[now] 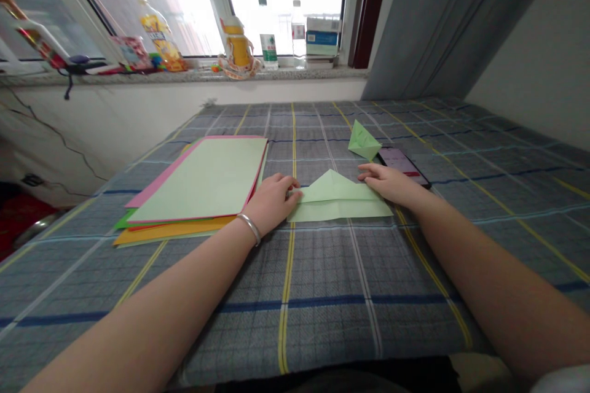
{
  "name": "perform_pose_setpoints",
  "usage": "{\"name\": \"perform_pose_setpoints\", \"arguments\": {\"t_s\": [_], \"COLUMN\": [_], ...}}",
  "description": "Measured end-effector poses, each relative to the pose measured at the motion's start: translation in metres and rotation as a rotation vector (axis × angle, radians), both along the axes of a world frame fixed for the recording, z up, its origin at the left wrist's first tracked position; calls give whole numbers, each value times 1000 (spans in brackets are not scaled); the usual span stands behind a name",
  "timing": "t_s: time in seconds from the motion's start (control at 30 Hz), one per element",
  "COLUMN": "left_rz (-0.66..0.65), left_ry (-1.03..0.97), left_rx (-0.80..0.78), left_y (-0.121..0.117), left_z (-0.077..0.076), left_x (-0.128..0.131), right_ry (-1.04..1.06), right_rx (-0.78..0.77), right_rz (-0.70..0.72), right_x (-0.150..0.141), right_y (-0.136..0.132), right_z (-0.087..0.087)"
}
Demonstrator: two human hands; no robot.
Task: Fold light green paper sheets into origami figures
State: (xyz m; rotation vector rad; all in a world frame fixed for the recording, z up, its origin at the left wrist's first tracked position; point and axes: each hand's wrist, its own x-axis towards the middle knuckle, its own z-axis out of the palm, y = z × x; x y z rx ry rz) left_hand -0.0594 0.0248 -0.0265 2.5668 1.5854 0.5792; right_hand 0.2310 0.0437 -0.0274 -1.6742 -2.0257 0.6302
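Observation:
A light green sheet of paper (340, 209), folded to a peak at the top with a flat strip along its lower edge, lies on the cloth in front of me. My left hand (275, 196), with a silver bangle at the wrist, is closed at the paper's left end, thumb and forefinger on its edge. At the right end rests my right hand (389, 183), fingers stretched out and touching the paper's upper right side. Just beyond that hand stands a folded green paper piece (364, 142) with pointed corners, beside a phone (403, 166).
A stack of coloured paper (203, 178), pale green on top, lies left of my left hand. The checked cloth (322, 270) covers the surface. Bottles, a yellow flask (237, 43) and boxes (321, 40) line the windowsill behind. A grey curtain (428, 18) hangs at right.

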Motion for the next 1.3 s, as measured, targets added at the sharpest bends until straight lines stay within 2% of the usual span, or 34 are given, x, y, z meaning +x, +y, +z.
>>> {"name": "perform_pose_setpoints", "arguments": {"t_s": [0.2, 0.33, 0.47, 0.6, 0.73, 0.93, 1.07, 1.3], "left_rz": [-24, -32, -63, -215, -382, -406, -407, -374], "left_ry": [127, 122, 98, 114, 207, 257, 248, 169], "left_rx": [50, 53, 107, 156, 138, 152, 196, 187], "left_y": [-8, -4, 0, -5, -12, -14, -14, -15], "left_z": [-4, -9, -11, -9, -5, -3, -1, 2], "left_x": [11, 9, 6, 10, 17, 18, 17, 17], "right_ry": [-31, -16, 21, 31, 34, 88, 225, 692], "right_rx": [70, -25, -87, -115, -109, -119, -133, -183], "right_rz": [-16, -38, -31, -28, -8, -47, -86, -210], "right_x": [-14, -11, -8, -9, -11, -14, -14, -22], "right_y": [2, 11, 12, 10, 11, 12, 9, 4], "right_z": [-5, -8, -4, -1, -2, -4, -2, 5]}}
